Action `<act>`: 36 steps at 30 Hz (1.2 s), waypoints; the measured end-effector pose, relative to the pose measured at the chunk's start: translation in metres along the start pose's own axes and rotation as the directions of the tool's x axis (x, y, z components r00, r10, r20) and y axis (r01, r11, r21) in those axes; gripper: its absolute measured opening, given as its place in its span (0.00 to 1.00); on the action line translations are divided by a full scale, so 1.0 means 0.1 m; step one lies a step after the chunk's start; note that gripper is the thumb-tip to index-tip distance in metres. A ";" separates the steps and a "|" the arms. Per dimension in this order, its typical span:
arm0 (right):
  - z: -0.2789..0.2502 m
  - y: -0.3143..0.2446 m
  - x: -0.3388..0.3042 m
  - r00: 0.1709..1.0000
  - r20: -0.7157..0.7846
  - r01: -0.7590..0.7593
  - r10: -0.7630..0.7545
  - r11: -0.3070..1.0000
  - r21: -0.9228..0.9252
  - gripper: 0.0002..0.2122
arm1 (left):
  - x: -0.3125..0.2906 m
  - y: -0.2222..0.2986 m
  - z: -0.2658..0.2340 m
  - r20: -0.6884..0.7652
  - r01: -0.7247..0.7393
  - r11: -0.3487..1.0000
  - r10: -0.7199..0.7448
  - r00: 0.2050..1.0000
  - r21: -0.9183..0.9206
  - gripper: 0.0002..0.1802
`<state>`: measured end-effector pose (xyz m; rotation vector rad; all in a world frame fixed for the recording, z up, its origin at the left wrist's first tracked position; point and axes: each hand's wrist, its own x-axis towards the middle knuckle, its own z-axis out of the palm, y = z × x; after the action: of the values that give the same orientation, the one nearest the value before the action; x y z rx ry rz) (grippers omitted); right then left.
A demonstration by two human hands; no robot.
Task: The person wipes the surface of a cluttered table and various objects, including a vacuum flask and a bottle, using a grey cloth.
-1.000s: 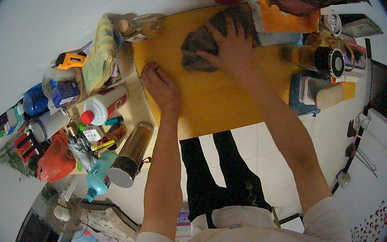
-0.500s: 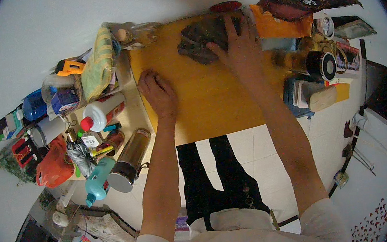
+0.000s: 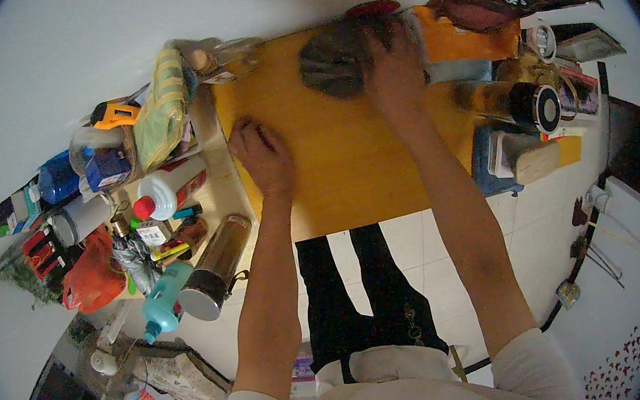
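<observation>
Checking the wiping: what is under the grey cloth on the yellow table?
The grey cloth lies on the yellow table, pressed by the right hand. Anything beneath it is covered. The left hand rests flat nearby.

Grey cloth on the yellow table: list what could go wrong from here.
The right hand presses the crumpled grey cloth at the far edge of the yellow wooden table; a push outward might sweep the small red round object off. A rightward sweep could knock the dark amber bottle.

Grey cloth (image 3: 335,60) partly under right hand (image 3: 394,71), seemingly.
</observation>
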<state>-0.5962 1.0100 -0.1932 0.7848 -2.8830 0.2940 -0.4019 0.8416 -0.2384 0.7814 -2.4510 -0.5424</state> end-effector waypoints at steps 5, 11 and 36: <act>0.18 0.08 0.02 0.999 -0.003 -0.043 0.043 0.999 -0.010 0.24 | 0.01 0.02 -0.04 0.031 0.038 0.999 -0.037 0.999 -0.032 0.15; 0.10 0.13 0.02 0.970 0.238 -0.029 0.040 0.998 -0.051 0.26 | 0.01 0.04 -0.01 0.044 0.053 0.997 -0.050 0.998 -0.054 0.15; -0.23 -0.25 -1.28 0.907 0.369 0.180 -0.204 0.979 0.099 0.23 | -0.04 -0.10 0.07 -0.044 -0.062 0.995 0.065 0.997 0.076 0.13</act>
<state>-0.4716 1.0560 -0.1907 1.2555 -3.1206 0.2316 -0.3988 0.8378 -0.2501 0.7347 -2.4558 -0.4070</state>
